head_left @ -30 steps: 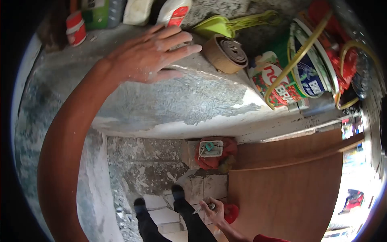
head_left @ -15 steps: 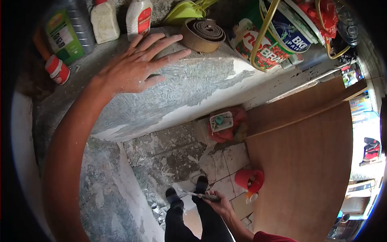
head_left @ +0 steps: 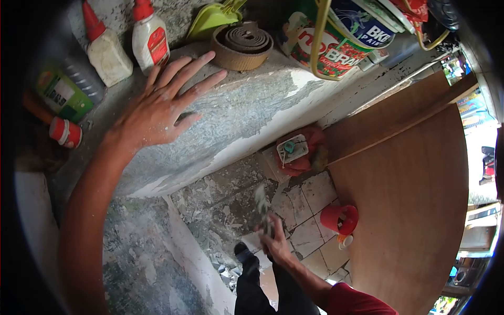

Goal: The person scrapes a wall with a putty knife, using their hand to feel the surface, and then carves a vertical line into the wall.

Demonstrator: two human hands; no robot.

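Note:
My left hand (head_left: 157,107) lies on the edge of a scraped ledge (head_left: 247,97), fingers spread and holding nothing. Its fingertips are near a white bottle with a red cap (head_left: 150,42) and a coiled woven strap (head_left: 236,59). Lower down, my right hand (head_left: 275,241) is wrapped round the dark handle of a scraper (head_left: 261,199). The pale blade is smeared by motion and points up, over the floor and apart from the wall. White dust marks my left hand.
Another red-capped bottle (head_left: 110,59), a green dustpan (head_left: 212,21) and a paint bucket (head_left: 320,50) stand along the ledge. Below are a red pail (head_left: 328,218), a white basket (head_left: 293,149) and a large wooden board (head_left: 404,194). Paint flakes litter the floor (head_left: 215,197).
My right hand has raised the scraper, turning its blade from pointing left to pointing up. My left hand stays spread on the ledge while the view has shifted.

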